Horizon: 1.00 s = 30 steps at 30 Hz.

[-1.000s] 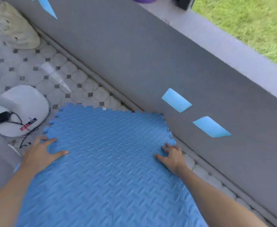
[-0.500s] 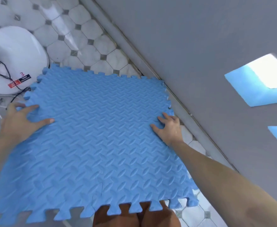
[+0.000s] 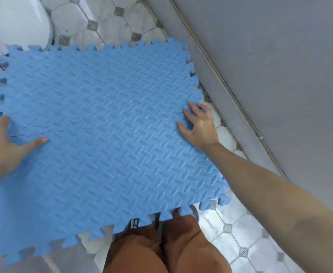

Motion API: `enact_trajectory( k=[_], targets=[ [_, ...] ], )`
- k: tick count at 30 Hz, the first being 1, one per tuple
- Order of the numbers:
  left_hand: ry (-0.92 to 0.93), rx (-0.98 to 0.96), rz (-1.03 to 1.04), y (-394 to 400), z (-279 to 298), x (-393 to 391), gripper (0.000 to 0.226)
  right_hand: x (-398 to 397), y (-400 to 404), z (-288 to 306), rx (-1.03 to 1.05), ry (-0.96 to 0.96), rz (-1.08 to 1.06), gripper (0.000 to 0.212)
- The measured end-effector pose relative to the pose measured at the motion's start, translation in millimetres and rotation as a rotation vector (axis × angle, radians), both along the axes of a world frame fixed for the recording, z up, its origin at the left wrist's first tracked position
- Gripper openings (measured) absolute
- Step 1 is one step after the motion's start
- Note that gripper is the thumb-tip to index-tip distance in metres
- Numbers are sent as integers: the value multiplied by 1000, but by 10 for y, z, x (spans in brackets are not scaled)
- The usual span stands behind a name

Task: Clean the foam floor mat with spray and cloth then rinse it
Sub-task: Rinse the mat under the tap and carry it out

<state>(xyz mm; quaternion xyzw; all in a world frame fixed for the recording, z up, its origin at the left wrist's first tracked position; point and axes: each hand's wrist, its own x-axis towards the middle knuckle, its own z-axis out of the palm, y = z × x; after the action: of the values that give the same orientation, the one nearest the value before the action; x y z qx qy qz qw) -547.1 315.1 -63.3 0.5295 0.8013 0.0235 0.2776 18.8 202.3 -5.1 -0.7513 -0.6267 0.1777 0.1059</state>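
Note:
A blue foam floor mat (image 3: 106, 134) with a raised diamond pattern and jigsaw edges fills the middle of the head view. It sits tilted above the tiled floor, its near edge over my knees (image 3: 167, 247). My left hand (image 3: 2, 146) holds its left edge, thumb lying on top. My right hand (image 3: 199, 125) holds the right edge, with thumb and fingers spread on the top surface. A seam between joined tiles runs out from my left hand. No spray bottle or cloth is in view.
A grey wall (image 3: 279, 75) runs diagonally along the right, close to the mat's right edge. A white rounded object (image 3: 14, 22) with black cables sits at the upper left. White octagonal floor tiles (image 3: 240, 233) show at the lower right.
The view has tipped further down and closer. The mat now sits squarer in front of me, with its near edge over my knees. Both hands stay on its side edges.

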Motion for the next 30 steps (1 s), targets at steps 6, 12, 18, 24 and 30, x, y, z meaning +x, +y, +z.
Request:
enact_trajectory(
  k=[6, 12, 18, 24, 30],
  targets=[
    [33, 29, 42, -177, 314, 1317, 101, 452, 690, -527, -78, -85, 148, 75],
    [-27, -73, 71, -384, -387, 1418, 125, 552, 883, -1110, -127, -150, 171, 87],
    [1, -110, -56, -595, -881, 1542, 119, 548, 807, -1513, -495, -154, 202, 117],
    [252, -332, -235, -417, -669, 1779, 108, 463, 762, -1254, -523, -284, 165, 120],
    [215, -154, -400, -255, 81, 2408, 103, 279, 553, -521, -523, -256, 104, 110]
  ],
)
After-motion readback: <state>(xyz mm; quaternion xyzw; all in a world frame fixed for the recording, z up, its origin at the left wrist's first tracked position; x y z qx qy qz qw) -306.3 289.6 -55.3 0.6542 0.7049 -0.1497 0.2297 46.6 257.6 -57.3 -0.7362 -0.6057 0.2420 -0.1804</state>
